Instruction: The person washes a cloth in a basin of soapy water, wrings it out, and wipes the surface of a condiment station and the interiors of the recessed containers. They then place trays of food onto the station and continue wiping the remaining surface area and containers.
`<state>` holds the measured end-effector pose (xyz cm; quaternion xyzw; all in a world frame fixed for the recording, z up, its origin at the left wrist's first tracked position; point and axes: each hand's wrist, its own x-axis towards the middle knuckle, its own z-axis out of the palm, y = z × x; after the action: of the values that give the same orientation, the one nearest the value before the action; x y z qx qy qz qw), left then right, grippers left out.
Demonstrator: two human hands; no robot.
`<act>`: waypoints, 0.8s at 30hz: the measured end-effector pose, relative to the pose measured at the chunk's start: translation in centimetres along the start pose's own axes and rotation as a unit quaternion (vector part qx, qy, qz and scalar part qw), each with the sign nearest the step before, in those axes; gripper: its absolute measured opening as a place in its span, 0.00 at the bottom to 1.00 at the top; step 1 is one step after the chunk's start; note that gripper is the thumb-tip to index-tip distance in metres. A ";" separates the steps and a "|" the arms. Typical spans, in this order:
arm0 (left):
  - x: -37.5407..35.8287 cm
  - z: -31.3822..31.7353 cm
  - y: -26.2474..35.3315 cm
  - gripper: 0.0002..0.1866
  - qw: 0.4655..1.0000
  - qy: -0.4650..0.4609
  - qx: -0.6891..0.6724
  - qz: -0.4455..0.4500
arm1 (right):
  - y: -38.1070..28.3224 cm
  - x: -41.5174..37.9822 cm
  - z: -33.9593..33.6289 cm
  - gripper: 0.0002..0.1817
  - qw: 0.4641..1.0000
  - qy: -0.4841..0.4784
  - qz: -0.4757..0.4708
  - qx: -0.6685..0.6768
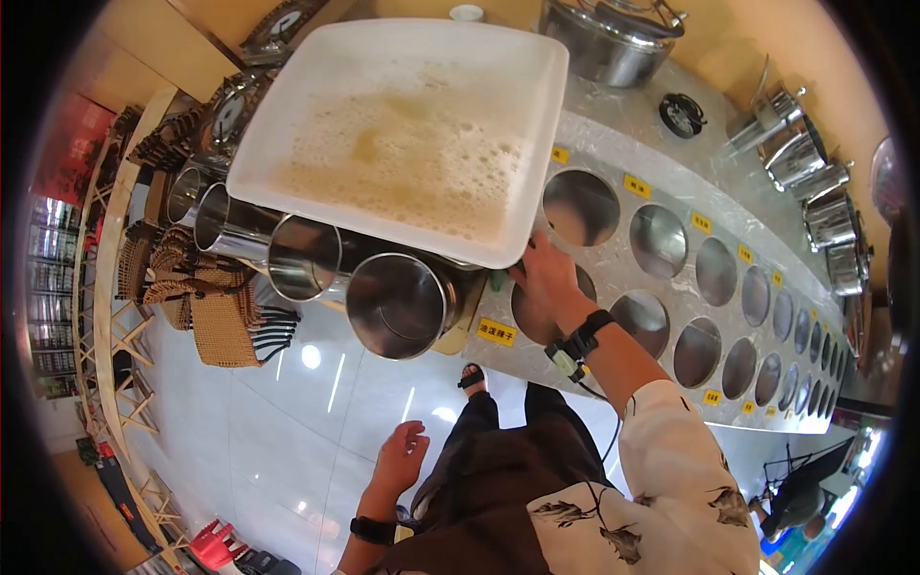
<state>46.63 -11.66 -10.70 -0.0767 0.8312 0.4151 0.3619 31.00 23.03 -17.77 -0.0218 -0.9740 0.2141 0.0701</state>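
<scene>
Tub [431, 36] of suds [460, 163] is lying crosswise, ahead-left of the right hand [554, 275], whose fingers are bending at its near corner, grip unclear; the farther left hand [400, 458] is hanging loosely curled, empty.

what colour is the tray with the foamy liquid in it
The tray is white, seen best in the head view.

White tub [542, 115], tan foam [402, 153], yellow labels [636, 185], cream leaf-print sleeve [671, 441]
</scene>
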 end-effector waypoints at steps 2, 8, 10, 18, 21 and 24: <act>-0.6 1.0 0.1 0.17 1.000 -0.023 0.011 -0.003 | -0.6 0.8 -0.7 0.15 0.998 -0.016 0.062 -0.006; 1.1 2.3 3.1 0.15 0.997 -0.025 0.029 0.061 | 1.0 1.2 -4.1 0.16 0.987 0.002 0.137 0.086; 3.2 3.4 3.8 0.14 0.976 0.002 0.050 0.212 | 1.7 -1.0 -6.3 0.16 0.987 0.015 0.118 0.107; 12.9 7.9 11.2 0.16 0.875 0.100 0.124 0.457 | 4.9 -15.3 -15.9 0.18 0.699 0.253 0.326 0.584; 15.8 9.8 12.2 0.19 0.853 0.105 0.177 0.479 | 6.8 -18.5 -17.3 0.19 0.761 0.293 0.316 0.485; 17.5 11.4 12.9 0.18 0.834 0.149 0.269 0.457 | 7.0 -18.3 -16.2 0.13 0.734 0.274 0.352 0.513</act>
<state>34.57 8.19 -18.61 0.3517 0.8943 0.2766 0.0091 51.54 34.78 -8.54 -0.3813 -0.5778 0.6754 0.2540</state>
